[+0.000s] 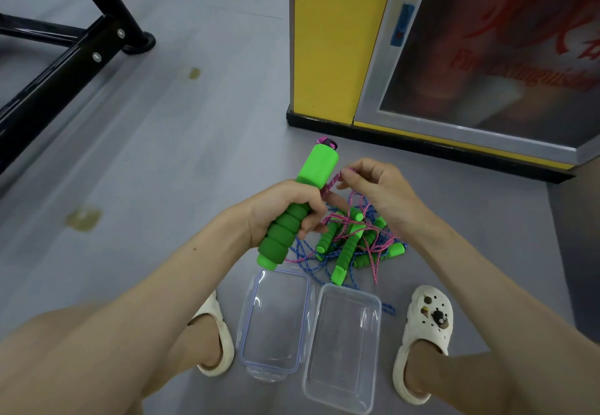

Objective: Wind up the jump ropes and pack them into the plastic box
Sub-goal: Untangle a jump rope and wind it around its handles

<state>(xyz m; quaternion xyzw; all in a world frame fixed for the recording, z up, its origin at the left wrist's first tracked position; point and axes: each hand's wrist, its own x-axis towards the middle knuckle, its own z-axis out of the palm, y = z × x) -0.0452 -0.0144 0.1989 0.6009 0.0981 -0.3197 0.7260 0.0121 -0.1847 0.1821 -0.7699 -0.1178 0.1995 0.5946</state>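
Right now the left hand (280,207) grips a foam handle (319,164), probably soft and light; the right hand (380,187) pinches its limp pink cord (332,182). Below, the other ropes (354,239) lie tangled on the floor (194,161), just beyond the empty box (344,349).

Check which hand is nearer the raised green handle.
Left. The left hand grips the green handle around its ribbed lower part; the right hand is beside its upper end, pinching the pink rope, not touching the handle.
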